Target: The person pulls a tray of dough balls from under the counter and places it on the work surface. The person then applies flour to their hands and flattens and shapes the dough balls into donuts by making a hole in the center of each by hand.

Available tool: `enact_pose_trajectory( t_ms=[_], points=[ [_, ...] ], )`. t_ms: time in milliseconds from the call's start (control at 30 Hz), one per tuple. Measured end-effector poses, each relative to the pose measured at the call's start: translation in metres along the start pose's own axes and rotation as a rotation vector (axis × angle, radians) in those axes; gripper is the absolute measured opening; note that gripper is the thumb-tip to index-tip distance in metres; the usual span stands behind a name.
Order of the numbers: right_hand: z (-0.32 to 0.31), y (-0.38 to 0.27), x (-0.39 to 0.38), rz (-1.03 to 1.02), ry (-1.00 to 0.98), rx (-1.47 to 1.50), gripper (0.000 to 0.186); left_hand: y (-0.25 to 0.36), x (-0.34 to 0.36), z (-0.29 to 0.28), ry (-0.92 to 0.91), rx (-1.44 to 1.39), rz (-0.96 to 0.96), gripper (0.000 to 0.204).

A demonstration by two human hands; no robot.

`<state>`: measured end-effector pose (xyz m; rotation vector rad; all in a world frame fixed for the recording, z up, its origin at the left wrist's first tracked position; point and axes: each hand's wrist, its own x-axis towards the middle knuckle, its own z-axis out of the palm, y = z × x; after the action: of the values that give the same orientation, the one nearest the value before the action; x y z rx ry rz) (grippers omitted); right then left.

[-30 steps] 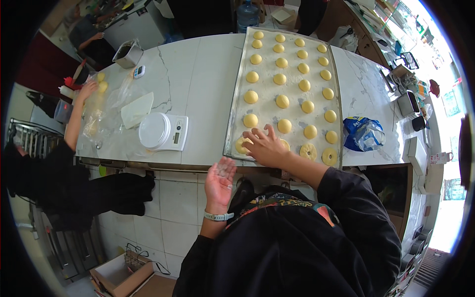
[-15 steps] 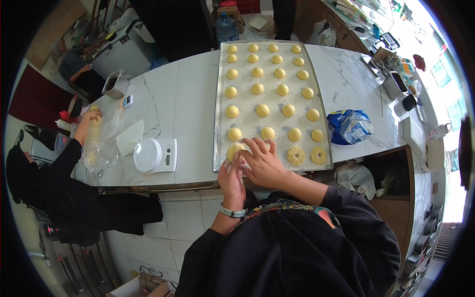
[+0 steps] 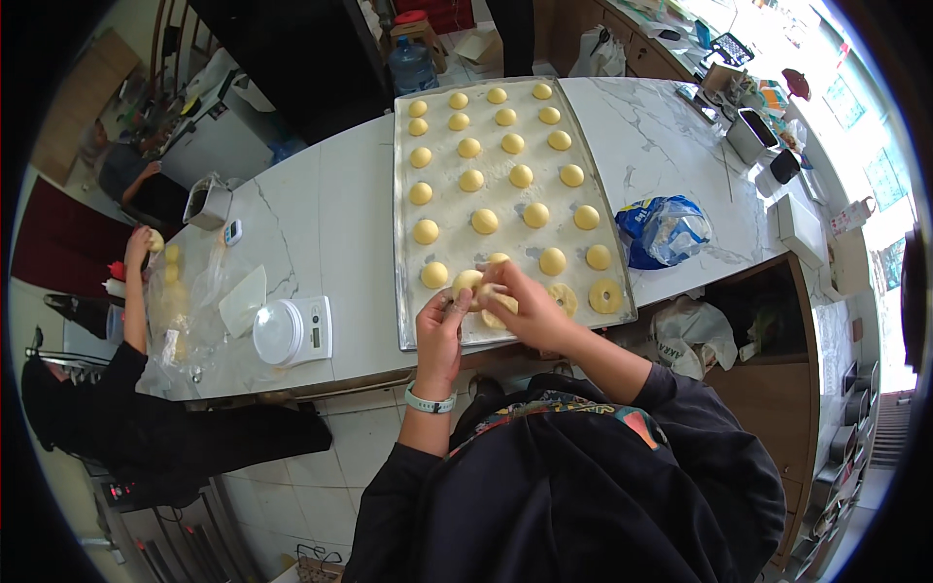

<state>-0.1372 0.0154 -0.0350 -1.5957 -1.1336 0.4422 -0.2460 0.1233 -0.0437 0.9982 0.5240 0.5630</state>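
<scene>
My left hand [image 3: 439,332] grips a soft yellow dough piece [image 3: 466,283] from below, its fingers curled round it above the front edge of a large metal tray [image 3: 398,204]. My right hand [image 3: 515,303] presses its fingers on the same piece from the right. Several smooth round dough balls [image 3: 521,176] sit in rows on the floured tray. Flattened dough rings with centre holes [image 3: 605,296] lie along the front row, partly hidden by my right hand.
At left are a white scale [image 3: 292,331], a scraper [image 3: 243,301] and a plastic bag of dough [image 3: 175,311]. A co-worker [image 3: 73,398] holds dough there; another person [image 3: 136,180] sits behind. A blue bag [image 3: 661,228] is right of the tray; beyond it are containers [image 3: 753,136].
My hands have come together round the dough piece, which is now lifted off the tray. My view has shifted, and the co-worker's hand at left has risen with dough in it.
</scene>
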Motion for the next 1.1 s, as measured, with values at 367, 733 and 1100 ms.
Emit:
enact_pose_trajectory(
  t_ms=[367,733,1100],
  points=[
    [-0.022,0.003,0.014,0.243,0.098,0.558,0.033,0.002,-0.002,0.018,0.056,-0.261,-0.053,0.028],
    [-0.024,-0.017,0.006,0.234,0.042,0.46,0.026,0.009,0.002,0.01,-0.076,-0.176,-0.193,0.02],
    [-0.036,-0.022,0.005,0.369,-0.034,0.659,0.022,0.011,0.008,0.007,-0.104,-0.153,-0.209,0.017]
  ],
)
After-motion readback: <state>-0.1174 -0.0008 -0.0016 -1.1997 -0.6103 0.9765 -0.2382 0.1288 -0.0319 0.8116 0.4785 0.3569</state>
